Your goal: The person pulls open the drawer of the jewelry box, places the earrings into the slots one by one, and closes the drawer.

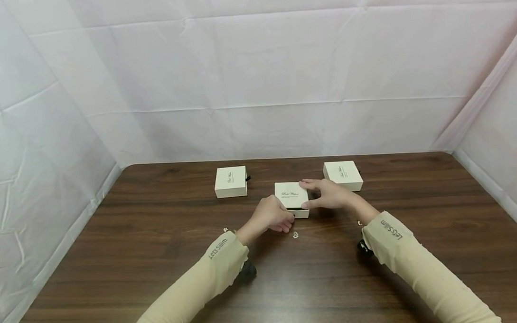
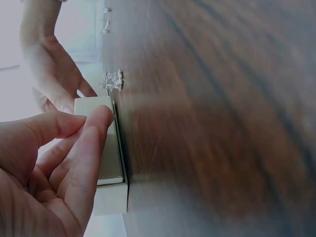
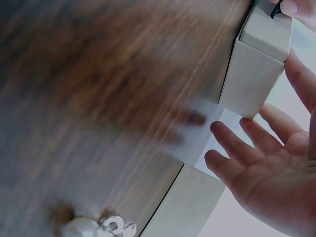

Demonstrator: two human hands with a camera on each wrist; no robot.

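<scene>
Hands on cream box [image 1: 292,195], left hand [image 1: 271,215] pinching its front, right hand [image 1: 329,194] clasping its side, sleeves printed "LetsSlim".

Readable on both sleeves in the head view: "LetsSlim" in dark letters, on the left sleeve cuff [image 1: 219,249] at lower centre-left of the frame and on the right sleeve cuff [image 1: 391,230] at lower centre-right. Script lettering printed on the lids of three white boxes: the middle box [image 1: 291,195] near frame centre, apparently "Best Wishes"; the left box [image 1: 230,177] and the right box [image 1: 342,171], too small to make out. Nothing legible in either wrist view.
</scene>
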